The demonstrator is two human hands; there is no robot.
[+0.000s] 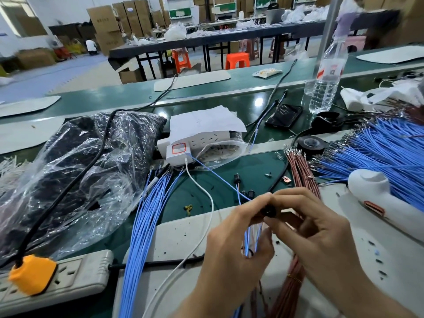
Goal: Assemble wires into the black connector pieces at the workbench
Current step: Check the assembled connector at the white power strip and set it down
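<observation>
A small round black connector piece [269, 211] is pinched between the fingertips of both hands at the lower middle. My left hand [238, 244] also holds a few blue wires [247, 239] that hang down from the connector through its fingers. My right hand [314, 228] grips the connector from the right side. One thin blue wire [220, 177] runs up and left from the connector toward the white power strip. Two more black connector pieces [249, 193] lie on the green mat just above my hands.
A bundle of blue wires [146, 216] lies left of my hands, and a big fan of blue wires [378, 157] at the right. Brown wires [300, 171], black tape roll [311, 144], a white tool [376, 196], a water bottle [328, 72], a phone [283, 115], power strips [68, 281] and a plastic bag [75, 171] surround the work spot.
</observation>
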